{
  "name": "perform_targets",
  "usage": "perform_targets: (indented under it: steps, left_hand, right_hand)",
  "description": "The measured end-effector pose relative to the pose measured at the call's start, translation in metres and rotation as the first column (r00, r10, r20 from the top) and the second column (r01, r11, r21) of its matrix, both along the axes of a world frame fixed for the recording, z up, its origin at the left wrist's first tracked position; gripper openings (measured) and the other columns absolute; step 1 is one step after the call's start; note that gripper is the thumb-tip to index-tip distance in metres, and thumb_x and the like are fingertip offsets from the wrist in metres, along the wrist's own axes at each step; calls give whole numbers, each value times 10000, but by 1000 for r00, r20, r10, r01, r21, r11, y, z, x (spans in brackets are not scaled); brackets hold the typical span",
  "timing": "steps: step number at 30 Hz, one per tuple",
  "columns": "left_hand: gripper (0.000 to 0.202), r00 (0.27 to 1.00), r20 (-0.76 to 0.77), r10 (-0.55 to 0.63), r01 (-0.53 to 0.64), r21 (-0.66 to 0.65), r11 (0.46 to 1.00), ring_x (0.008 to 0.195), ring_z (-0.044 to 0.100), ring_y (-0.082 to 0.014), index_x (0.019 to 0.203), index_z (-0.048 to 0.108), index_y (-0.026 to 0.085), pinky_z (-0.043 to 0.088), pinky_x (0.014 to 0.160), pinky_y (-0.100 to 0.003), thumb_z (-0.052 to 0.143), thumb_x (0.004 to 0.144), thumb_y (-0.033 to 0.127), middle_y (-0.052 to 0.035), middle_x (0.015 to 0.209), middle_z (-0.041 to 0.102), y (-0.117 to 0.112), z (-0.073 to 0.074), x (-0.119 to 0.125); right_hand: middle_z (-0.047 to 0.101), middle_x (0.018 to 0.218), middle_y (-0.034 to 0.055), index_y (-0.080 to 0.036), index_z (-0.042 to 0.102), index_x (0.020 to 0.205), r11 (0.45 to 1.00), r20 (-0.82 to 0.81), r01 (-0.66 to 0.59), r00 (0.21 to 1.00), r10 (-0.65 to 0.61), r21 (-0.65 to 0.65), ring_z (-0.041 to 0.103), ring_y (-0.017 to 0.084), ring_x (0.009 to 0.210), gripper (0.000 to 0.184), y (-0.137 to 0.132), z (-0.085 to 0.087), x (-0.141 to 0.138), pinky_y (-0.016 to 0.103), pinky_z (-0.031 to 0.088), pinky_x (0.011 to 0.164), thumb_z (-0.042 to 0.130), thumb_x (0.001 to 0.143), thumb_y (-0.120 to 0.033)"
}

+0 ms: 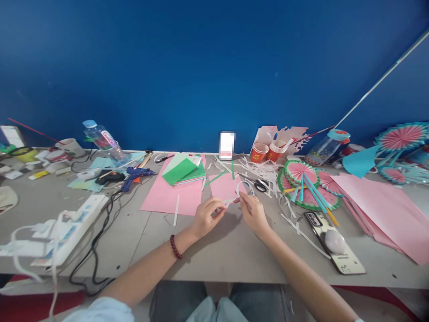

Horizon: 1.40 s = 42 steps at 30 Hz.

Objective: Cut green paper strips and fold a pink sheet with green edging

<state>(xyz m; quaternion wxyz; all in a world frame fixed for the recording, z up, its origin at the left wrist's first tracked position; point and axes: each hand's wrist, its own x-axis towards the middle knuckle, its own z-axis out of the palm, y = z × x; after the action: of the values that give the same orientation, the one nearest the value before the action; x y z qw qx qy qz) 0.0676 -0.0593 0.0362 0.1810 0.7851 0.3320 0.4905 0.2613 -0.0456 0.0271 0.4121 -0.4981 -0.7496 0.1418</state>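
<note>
Our left grip (209, 215) and right grip (253, 213) both pinch 1 curled paper strip (243, 181). We hold it just before the pink sheet (161, 199).

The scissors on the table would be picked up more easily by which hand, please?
Probably the right: the right hand lies just beside the scissors, the left hand farther away; both pinch the white strip.
</note>
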Motion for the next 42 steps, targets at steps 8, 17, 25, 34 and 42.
perform_targets:
  steps: [8,17,25,34,42]
  left_hand:
    - [78,998,-37,45,-45,-8,999,690,561,-121,869,586,186,487,634,-244,593,855,263,-44,831,625,-3,1,3]
    - [144,997,-71,-5,16,161,987,986,627,-173,915,596,193,517,826,-319,490,885,102,-86,1040,670,-2,3,1]
    - [214,974,-222,-50,111,269,957,918,650,-180,1015,591,190,539,793,-322,471,877,78,-72,918,689,-12,2,2]
    - [119,999,-38,-29,35,157,987,888,623,-158,908,612,197,517,788,-303,545,860,112,-59,915,667,-11,4,3]
    - [176,911,400,102,72,-397,915,756,559,-118,820,588,169,498,636,-225,690,760,299,-39,886,556,9,8,-3]
  right_hand:
    - [694,754,33,-181,606,990,999,37,22,999,-23,37,571,175,669,237,-1,2,-1,324,395,751,388,902,-204]
    - [686,722,22,-190,615,1012,999,35,4,999,-5,35,577,180,686,244,-2,0,-1,324,404,760,405,890,-192]
    - [683,699,30,-172,670,939,994,-133,83,987,-92,-68,549,150,594,280,-2,6,0,288,427,672,410,879,-256]
    - [692,758,66,-156,681,866,987,-194,119,971,-139,-110,584,170,670,259,16,10,22,256,427,601,456,838,-281]
    - [596,604,9,-200,621,632,867,220,-474,839,497,-152,528,131,592,200,-13,20,0,229,384,574,510,797,-188]
